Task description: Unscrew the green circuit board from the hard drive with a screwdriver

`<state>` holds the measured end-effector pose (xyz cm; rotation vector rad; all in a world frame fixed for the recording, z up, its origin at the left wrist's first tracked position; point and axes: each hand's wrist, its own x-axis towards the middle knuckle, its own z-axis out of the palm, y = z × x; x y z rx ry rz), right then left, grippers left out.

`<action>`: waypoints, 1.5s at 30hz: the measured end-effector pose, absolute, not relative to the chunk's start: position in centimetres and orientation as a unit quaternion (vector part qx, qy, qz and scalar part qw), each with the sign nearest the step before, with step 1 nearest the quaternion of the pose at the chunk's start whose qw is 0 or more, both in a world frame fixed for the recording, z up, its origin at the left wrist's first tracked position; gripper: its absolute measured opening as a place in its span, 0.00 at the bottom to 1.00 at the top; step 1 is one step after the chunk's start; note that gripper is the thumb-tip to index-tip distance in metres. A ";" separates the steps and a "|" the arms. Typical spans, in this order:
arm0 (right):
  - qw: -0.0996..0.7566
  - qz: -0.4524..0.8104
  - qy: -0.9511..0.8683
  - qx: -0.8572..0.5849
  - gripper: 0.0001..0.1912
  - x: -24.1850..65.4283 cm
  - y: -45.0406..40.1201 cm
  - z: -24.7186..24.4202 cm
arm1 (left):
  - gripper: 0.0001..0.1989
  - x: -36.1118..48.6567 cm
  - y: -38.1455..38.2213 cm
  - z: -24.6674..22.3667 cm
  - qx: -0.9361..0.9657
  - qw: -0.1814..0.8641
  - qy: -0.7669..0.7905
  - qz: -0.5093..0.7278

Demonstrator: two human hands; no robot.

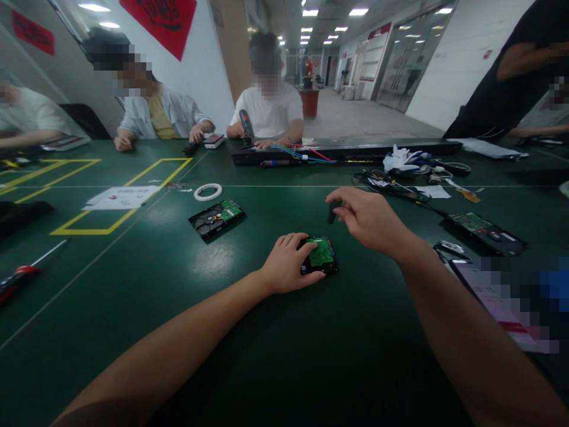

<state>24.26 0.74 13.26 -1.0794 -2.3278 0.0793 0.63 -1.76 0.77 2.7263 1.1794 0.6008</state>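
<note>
A hard drive with a green circuit board (322,254) lies board side up on the dark green table (249,332). My left hand (291,264) grips its left side, with fingers over the upper edge and board and the thumb along the near edge. Above the drive's far right part, my right hand (367,222) holds a small dark screwdriver (331,213) between thumb and fingers. The screwdriver points down, its thin shaft reaching the board's far edge; whether the tip touches a screw is too small to tell.
Another hard drive (217,218) and a white tape roll (207,191) lie to the left. On the right are a third drive (486,231), cables and a phone-like screen (498,302). Several people sit or stand around, one with a power tool (246,124).
</note>
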 end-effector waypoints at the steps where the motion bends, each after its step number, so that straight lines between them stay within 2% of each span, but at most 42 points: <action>1: 0.283 0.035 -0.870 -0.402 0.15 24.2 0.7 13.2 | 0.37 0.6 -1.8 0.8 0.898 0.055 0.389 0.198; 6: 0.283 0.042 -0.867 -0.407 0.17 24.3 0.6 13.1 | 0.37 0.6 -1.8 0.9 0.899 0.052 0.388 0.196; 19: 0.273 -0.013 -0.859 -0.434 0.09 24.2 0.9 13.3 | 0.37 0.6 -1.8 1.0 0.899 0.052 0.388 0.194; 25: 0.291 0.002 -0.852 -0.434 0.11 24.1 0.8 13.2 | 0.37 0.6 -1.8 0.8 0.898 0.055 0.388 0.200; 41: 0.296 0.035 -0.875 -0.382 0.10 24.3 0.7 13.4 | 0.38 0.7 -1.7 0.9 0.894 0.069 0.391 0.209; 45: 0.297 0.026 -0.867 -0.398 0.09 24.4 0.8 13.3 | 0.31 0.7 -1.8 1.1 0.890 0.079 0.394 0.217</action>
